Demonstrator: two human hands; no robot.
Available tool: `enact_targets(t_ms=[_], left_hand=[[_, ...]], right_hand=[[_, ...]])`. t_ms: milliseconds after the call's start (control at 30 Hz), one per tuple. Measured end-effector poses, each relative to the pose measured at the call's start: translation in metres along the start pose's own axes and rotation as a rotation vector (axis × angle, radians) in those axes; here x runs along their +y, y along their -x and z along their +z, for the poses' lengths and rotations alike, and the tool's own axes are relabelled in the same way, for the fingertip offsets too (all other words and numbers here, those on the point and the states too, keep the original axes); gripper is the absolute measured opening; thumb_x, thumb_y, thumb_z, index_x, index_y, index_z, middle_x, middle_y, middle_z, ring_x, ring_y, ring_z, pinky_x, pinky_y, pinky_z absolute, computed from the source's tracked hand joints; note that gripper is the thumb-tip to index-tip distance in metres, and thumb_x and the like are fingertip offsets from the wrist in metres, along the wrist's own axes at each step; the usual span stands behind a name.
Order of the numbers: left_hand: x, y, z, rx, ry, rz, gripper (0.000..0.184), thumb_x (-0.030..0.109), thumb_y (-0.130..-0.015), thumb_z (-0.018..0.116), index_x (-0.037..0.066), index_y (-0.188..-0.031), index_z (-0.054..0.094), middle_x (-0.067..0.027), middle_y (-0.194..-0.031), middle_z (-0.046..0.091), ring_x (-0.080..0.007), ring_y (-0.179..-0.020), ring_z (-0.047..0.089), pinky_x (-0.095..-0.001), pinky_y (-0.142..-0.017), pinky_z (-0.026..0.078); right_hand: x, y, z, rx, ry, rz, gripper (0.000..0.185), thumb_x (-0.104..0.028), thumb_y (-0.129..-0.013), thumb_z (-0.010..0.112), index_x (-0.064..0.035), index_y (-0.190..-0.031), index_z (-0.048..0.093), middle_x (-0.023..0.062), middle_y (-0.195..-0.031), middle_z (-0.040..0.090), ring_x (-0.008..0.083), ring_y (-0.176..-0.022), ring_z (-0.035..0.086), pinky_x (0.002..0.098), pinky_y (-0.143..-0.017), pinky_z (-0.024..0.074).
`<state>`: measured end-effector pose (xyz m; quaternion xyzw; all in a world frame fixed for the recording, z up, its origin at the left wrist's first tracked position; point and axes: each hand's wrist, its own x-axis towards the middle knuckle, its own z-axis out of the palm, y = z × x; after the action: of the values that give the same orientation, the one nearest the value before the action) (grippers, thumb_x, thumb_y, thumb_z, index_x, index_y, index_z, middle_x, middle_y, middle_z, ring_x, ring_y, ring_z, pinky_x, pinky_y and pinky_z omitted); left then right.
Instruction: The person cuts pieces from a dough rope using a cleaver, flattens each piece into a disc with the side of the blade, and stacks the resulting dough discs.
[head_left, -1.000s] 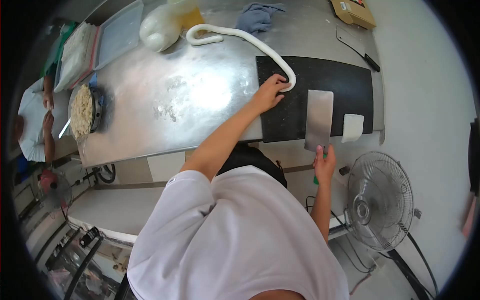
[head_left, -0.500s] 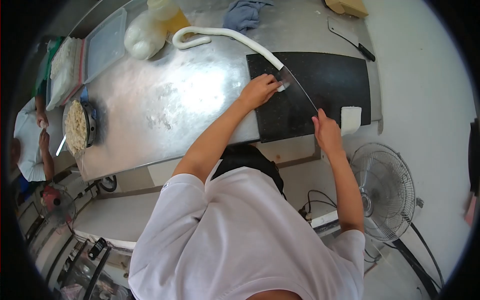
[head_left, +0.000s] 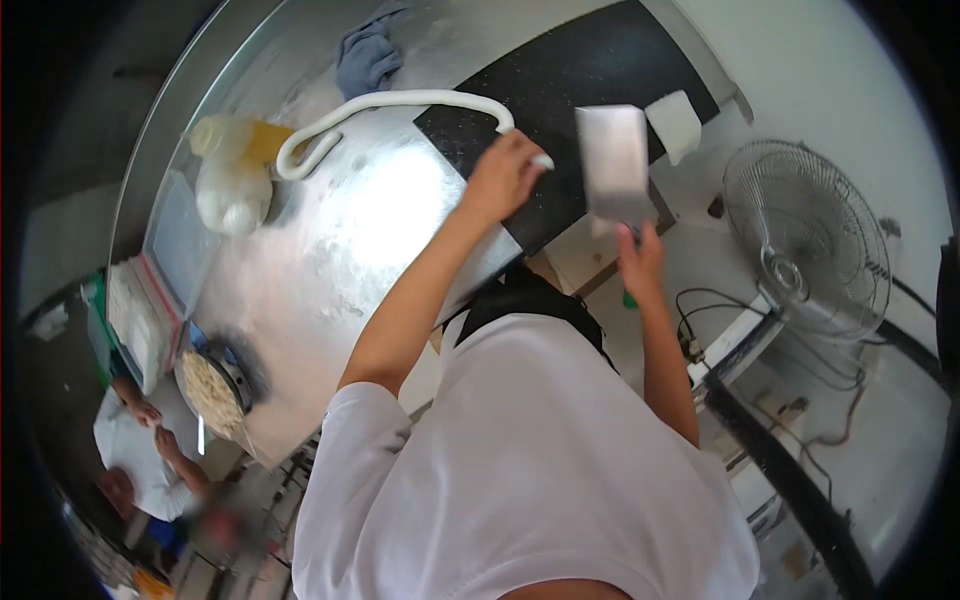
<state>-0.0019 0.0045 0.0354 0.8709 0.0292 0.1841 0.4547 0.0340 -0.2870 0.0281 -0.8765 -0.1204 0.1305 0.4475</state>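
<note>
My right hand (head_left: 642,265) is wrapped round the handle of a cleaver (head_left: 613,150), whose broad blade shows its flat face over the near right part of the black board (head_left: 560,75). At the end of a long white dough rope (head_left: 420,98) is my left hand (head_left: 503,180), its fingers closed on a small white dough piece (head_left: 542,161). The rope runs left from the board onto the steel table and curls back in a hook. Whether the held piece still touches the rope is hidden by my fingers.
A white pad (head_left: 676,125) lies at the board's right edge. On the steel table (head_left: 340,240) are an oil jug (head_left: 228,138), a tied plastic bag (head_left: 234,194), a blue cloth (head_left: 368,55) and a bowl of filling (head_left: 210,392). A co-worker (head_left: 145,440) is at lower left; a fan (head_left: 800,240) stands right.
The cleaver has left the rope's end and turned its flat face to view, moving right. My left fingers stay near the rope's end with a dough piece. The whole view has rotated.
</note>
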Motion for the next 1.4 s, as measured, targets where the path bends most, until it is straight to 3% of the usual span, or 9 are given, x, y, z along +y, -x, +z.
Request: enact_targets(t_ms=[167, 367, 567, 800, 867, 900, 967, 1167, 1400], left_hand=[[-0.013, -0.004, 0.050, -0.584, -0.255, -0.002, 0.016, 0.008, -0.087, 0.072, 0.002, -0.103, 0.072, -0.0180, -0.110, 0.062, -0.0389, -0.104, 0.065, -0.0460, -0.088, 0.054], [-0.017, -0.036, 0.049, -0.761, -0.228, 0.006, 0.011, 0.014, -0.084, 0.077, 0.005, -0.090, 0.078, -0.0188, -0.106, 0.070, -0.0387, -0.100, 0.069, -0.0445, -0.091, 0.055], [0.010, -0.076, 0.053, -0.828, -0.533, -0.302, 0.044, 0.029, -0.066, 0.095, 0.007, -0.097, 0.072, -0.0163, -0.105, 0.074, -0.0359, -0.101, 0.072, -0.0443, -0.090, 0.057], [0.007, -0.088, 0.071, -0.873, -0.665, -0.175, 0.044, 0.025, -0.066, 0.091, 0.004, -0.097, 0.067, -0.0177, -0.095, 0.072, -0.0376, -0.096, 0.071, -0.0445, -0.082, 0.056], [-0.001, -0.108, 0.084, -1.054, -0.226, -0.510, 0.052, 0.032, -0.073, 0.085, 0.006, -0.114, 0.066, -0.0161, -0.112, 0.070, -0.0348, -0.112, 0.066, -0.0455, -0.094, 0.051], [0.004, -0.104, 0.096, -1.052, -0.232, -0.510, 0.052, 0.032, -0.073, 0.085, 0.006, -0.114, 0.066, -0.0161, -0.112, 0.070, -0.0348, -0.112, 0.066, -0.0455, -0.094, 0.051], [0.021, -0.079, 0.118, -0.304, -0.360, -0.230, 0.075, 0.050, -0.079, 0.077, 0.009, -0.138, 0.056, -0.0183, -0.147, 0.052, -0.0360, -0.142, 0.043, -0.0523, -0.116, 0.034], [0.011, -0.049, 0.126, -0.497, -0.606, -0.078, 0.099, 0.069, -0.080, 0.067, 0.009, -0.154, 0.040, -0.0189, -0.169, 0.017, -0.0399, -0.158, 0.008, -0.0623, -0.125, 0.002], [0.006, -0.049, 0.128, -0.479, -0.536, -0.091, 0.107, 0.073, -0.067, 0.073, 0.007, -0.147, 0.047, -0.0179, -0.166, 0.026, -0.0370, -0.155, 0.020, -0.0643, -0.124, 0.007]], right_hand=[[0.033, 0.099, -0.054, 0.273, -0.184, 0.417, 0.023, -0.028, -0.104, 0.063, -0.0048, -0.102, 0.059, -0.0011, -0.066, 0.053, 0.0062, -0.054, 0.049, 0.0248, -0.048, 0.0391], [0.017, 0.153, -0.040, 0.511, -0.349, 0.599, 0.023, -0.027, -0.105, 0.063, -0.0071, -0.102, 0.054, -0.0029, -0.063, 0.049, 0.0061, -0.047, 0.045, 0.0245, -0.042, 0.0353], [0.031, 0.137, -0.013, 0.468, -0.537, 0.674, 0.023, -0.028, -0.105, 0.062, -0.0076, -0.112, 0.054, -0.0030, -0.063, 0.045, 0.0068, -0.048, 0.042, 0.0246, -0.043, 0.0347], [0.064, 0.042, -0.047, 0.331, -0.421, 0.375, 0.025, -0.029, -0.103, 0.066, -0.0055, -0.098, 0.058, -0.0018, -0.064, 0.051, 0.0062, -0.051, 0.046, 0.0252, -0.045, 0.0364], [0.055, 0.007, -0.070, 0.307, -0.457, 0.385, 0.028, -0.031, -0.103, 0.066, -0.0053, -0.095, 0.057, -0.0018, -0.063, 0.051, 0.0067, -0.050, 0.046, 0.0257, -0.045, 0.0363], [0.051, -0.007, -0.082, 0.283, -0.475, 0.406, 0.031, -0.032, -0.103, 0.066, -0.0050, -0.091, 0.057, -0.0019, -0.063, 0.051, 0.0071, -0.049, 0.046, 0.0262, -0.044, 0.0362], [0.047, -0.036, -0.100, 0.274, -0.499, 0.386, 0.033, -0.034, -0.102, 0.067, -0.0050, -0.090, 0.056, -0.0015, -0.062, 0.051, 0.0077, -0.048, 0.047, 0.0265, -0.043, 0.0358], [0.103, -0.098, -0.071, 0.280, -0.573, 0.373, 0.044, -0.045, -0.102, 0.065, -0.0041, -0.086, 0.056, 0.0040, -0.060, 0.054, 0.0111, -0.046, 0.050, 0.0285, -0.042, 0.0384], [0.095, -0.199, -0.097, 0.088, -0.172, 0.605, 0.055, -0.055, -0.099, 0.063, -0.0008, -0.092, 0.061, 0.0057, -0.059, 0.054, 0.0159, -0.046, 0.054, 0.0315, -0.042, 0.0391]])
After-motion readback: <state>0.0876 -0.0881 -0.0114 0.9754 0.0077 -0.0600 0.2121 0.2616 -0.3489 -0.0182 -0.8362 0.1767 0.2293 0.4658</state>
